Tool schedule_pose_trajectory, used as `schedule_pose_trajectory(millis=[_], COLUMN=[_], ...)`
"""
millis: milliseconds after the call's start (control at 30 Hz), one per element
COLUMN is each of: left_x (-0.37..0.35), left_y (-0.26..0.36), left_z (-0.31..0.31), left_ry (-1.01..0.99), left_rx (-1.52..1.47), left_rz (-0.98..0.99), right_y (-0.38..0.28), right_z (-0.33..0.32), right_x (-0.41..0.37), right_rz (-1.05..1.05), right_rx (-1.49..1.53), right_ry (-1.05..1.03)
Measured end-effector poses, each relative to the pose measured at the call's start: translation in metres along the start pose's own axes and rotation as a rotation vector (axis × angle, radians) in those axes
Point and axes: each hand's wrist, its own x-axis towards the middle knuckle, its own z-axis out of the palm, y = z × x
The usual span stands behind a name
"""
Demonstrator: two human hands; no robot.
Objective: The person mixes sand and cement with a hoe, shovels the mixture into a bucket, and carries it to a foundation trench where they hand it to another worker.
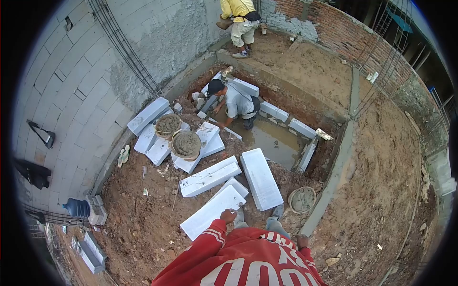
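Note:
My left hand (228, 216) hangs in front of my red sleeve, over the end of a white block (214, 209); its fingers are too small to read. At my right side, my right hand (302, 241) is small and partly hidden by the sleeve. Another long white block (261, 178) lies on the dirt by my feet. Left of it rests a white block (211, 176) with a split along its top. Two buckets of grey mortar, one in front (186, 145) and one behind (168, 125), stand on stacked blocks.
A person in a grey shirt (238, 101) bends in a pit of muddy water (272, 138) lined with blocks. Another person in yellow (238, 10) stands at the back wall. A third bucket (302, 199) sits right of my feet. A concrete beam (329, 195) borders the pit.

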Motion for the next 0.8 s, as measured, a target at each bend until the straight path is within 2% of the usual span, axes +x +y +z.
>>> schedule_pose_trajectory(millis=[67, 200, 267, 400, 500, 600, 700, 800], left_x=[0.000, 0.001, 0.001, 0.005, 0.009, 0.010, 0.009, 0.010], left_y=[0.001, 0.000, -0.001, -0.003, -0.006, -0.005, -0.003, -0.006], left_z=[0.000, -0.002, -0.001, 0.000, 0.002, 0.001, 0.000, 0.001], left_ry=[0.010, -0.002, 0.008, -0.006, 0.000, -0.012, -0.034, -0.022], left_rx=[0.005, 0.004, 0.016, 0.010, 0.001, 0.003, -0.052, -0.045], left_rz=[-0.011, -0.030, -0.018, -0.019, -0.021, -0.011, -0.047, -0.038], right_y=[-0.006, 0.000, 0.015, 0.031, 0.037, 0.022, 0.012, 0.013], right_z=[-0.001, 0.000, 0.002, 0.007, 0.011, 0.008, 0.005, 0.008], right_x=[-0.004, -0.002, 0.008, 0.015, 0.020, 0.011, 0.005, 0.007], right_rz=[0.099, 0.101, 0.002, -0.003, -0.033, 0.021, 0.110, 0.028], right_rx=[0.124, 0.127, -0.153, -0.089, -0.168, -0.152, 0.020, -0.113], right_ry=[-0.022, -0.013, 0.015, 0.043, 0.082, 0.094, 0.005, 0.069])
